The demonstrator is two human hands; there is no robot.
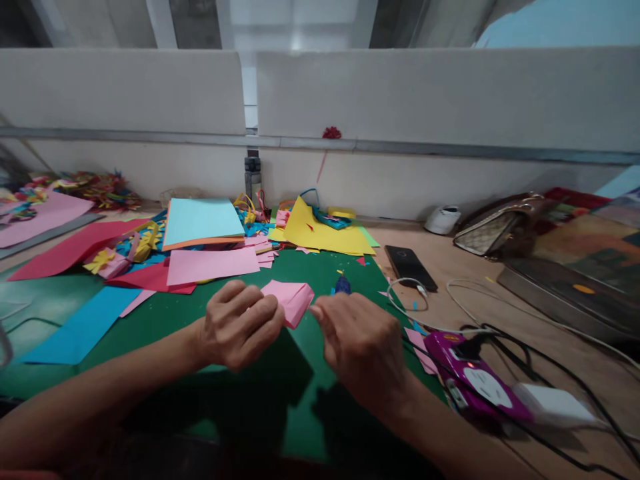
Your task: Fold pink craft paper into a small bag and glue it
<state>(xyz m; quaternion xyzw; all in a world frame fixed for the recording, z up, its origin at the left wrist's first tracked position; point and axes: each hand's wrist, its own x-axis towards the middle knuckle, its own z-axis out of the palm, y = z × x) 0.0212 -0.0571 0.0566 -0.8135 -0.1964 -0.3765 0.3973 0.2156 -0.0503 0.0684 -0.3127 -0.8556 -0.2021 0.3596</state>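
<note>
My left hand is closed on a small folded pink paper box, holding it above the green cutting mat. The box tilts, with its folded end toward my right hand. Just right of it, my right hand is closed, thumb tip close to the box's end. What its fingers hold is hidden. A dark blue tool tip shows just beyond the knuckles; most of the tool is hidden, and I cannot tell whether my right hand grips it.
Coloured paper sheets, including a yellow sheet and a blue strip, lie behind and left. At right are a phone, a purple power strip, tangled cables and a bag. A bottle stands by the partition.
</note>
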